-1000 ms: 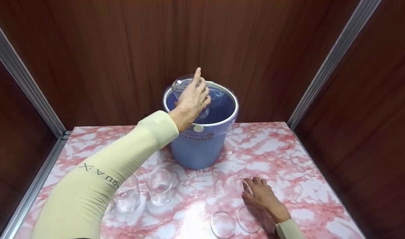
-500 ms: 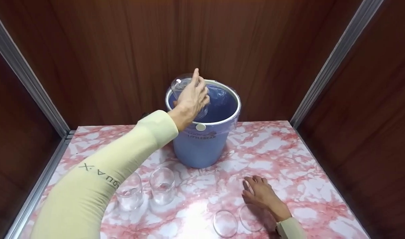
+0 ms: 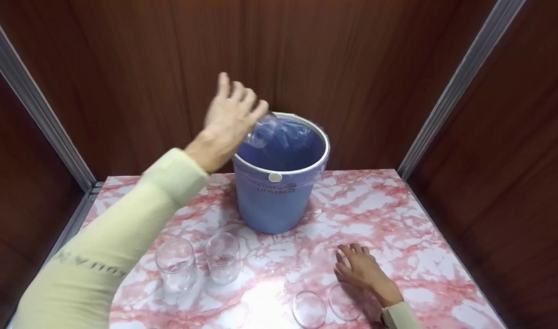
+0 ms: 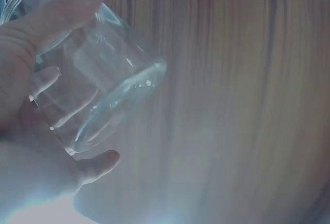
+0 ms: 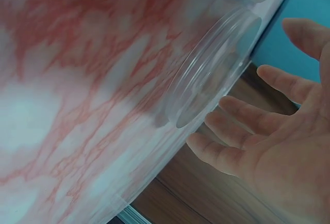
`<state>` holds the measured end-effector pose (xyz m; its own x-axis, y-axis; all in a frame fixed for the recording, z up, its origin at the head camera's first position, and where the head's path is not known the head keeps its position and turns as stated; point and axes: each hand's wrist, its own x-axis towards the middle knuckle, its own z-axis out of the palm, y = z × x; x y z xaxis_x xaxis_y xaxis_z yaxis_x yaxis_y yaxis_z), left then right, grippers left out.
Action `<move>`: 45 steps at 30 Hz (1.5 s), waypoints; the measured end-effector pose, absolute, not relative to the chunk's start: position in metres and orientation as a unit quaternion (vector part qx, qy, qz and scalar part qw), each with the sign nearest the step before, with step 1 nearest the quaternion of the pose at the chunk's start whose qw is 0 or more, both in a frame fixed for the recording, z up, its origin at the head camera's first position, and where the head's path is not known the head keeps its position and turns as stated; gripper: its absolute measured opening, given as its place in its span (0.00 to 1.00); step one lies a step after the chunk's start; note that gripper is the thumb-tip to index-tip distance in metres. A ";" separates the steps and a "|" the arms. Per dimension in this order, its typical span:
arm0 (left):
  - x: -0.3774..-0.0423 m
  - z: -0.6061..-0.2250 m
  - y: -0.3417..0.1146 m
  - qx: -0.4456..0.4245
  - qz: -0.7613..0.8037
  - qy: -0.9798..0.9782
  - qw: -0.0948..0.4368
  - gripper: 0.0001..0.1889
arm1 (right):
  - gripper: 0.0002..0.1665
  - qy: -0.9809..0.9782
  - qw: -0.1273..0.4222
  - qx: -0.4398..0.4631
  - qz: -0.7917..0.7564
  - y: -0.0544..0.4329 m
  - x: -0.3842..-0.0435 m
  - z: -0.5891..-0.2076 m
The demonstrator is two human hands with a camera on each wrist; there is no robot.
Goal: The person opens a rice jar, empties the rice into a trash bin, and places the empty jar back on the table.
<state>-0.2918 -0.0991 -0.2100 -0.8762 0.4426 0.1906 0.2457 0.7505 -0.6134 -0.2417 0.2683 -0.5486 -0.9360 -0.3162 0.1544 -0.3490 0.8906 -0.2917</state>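
Note:
My left hand [image 3: 228, 114] grips a clear glass jar [image 4: 103, 74], with the thumb across its side. In the head view the jar is tilted at the left rim of a blue bucket [image 3: 272, 205] lined with a clear bag. My right hand [image 3: 361, 269] hovers low over or rests on the table, fingers loosely spread; contact is hard to tell. In the right wrist view a clear round lid [image 5: 214, 72] lies close to its fingertips, with nothing gripped. Two more clear discs, a left one [image 3: 309, 310] and a right one [image 3: 345, 302], lie nearer the front.
Two clear glass jars, one on the left [image 3: 176, 265] and one beside it [image 3: 223, 258], stand upright on the red-and-white marbled table [image 3: 374, 205]. Brown wood-grain panels [image 3: 352, 68] enclose the back and sides, with metal strips at the corners.
My left hand has moved left and slightly up, turning the jar so that it tilts differently at the bucket's rim. The right hand has stayed in place.

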 end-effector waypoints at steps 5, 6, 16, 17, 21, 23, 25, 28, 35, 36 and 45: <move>-0.284 -0.212 -0.127 -0.159 0.223 -0.944 0.183 0.44 | 0.27 -0.970 0.060 0.169 0.162 0.270 -0.240 -0.548; -0.282 -0.214 -0.132 -0.155 0.210 -0.947 0.187 0.46 | 0.27 -0.971 0.057 0.167 0.163 0.270 -0.239 -0.548; -0.261 -0.241 -0.189 -0.134 0.035 -0.958 0.251 0.48 | 0.26 -0.961 0.093 0.195 0.171 0.257 -0.232 -0.531; -0.259 -0.245 -0.194 -0.132 0.022 -0.958 0.253 0.48 | 0.26 -0.960 0.098 0.199 0.173 0.255 -0.232 -0.529; -0.248 -0.259 -0.212 -0.129 -0.022 -0.956 0.261 0.48 | 0.27 -0.955 0.110 0.212 0.178 0.249 -0.231 -0.523; -0.242 -0.268 -0.221 -0.127 -0.052 -0.953 0.269 0.48 | 0.27 -0.954 0.102 0.212 0.188 0.246 -0.232 -0.521; -0.236 -0.277 -0.232 -0.124 -0.087 -0.948 0.278 0.48 | 0.28 -0.952 0.090 0.211 0.204 0.244 -0.233 -0.520; -0.226 -0.296 -0.249 -0.122 -0.154 -0.940 0.280 0.48 | 0.28 -0.947 0.075 0.204 0.236 0.240 -0.235 -0.520; -0.192 -0.346 -0.281 -0.068 -0.285 -0.922 0.253 0.52 | 0.30 -0.935 0.054 0.183 0.298 0.231 -0.236 -0.517; -0.186 -0.354 -0.283 -0.054 -0.295 -0.920 0.253 0.52 | 0.30 -0.934 0.049 0.177 0.307 0.231 -0.235 -0.516; -0.152 -0.420 -0.296 0.035 -0.353 -0.899 0.257 0.56 | 0.29 -0.932 0.064 0.172 0.313 0.232 -0.233 -0.515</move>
<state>-0.1521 -0.2957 -0.4204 -0.8654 -0.2448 0.4373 0.1177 0.7489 0.6522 -0.2329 0.2319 -0.5149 -0.9323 -0.2811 0.2275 -0.3614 0.7446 -0.5612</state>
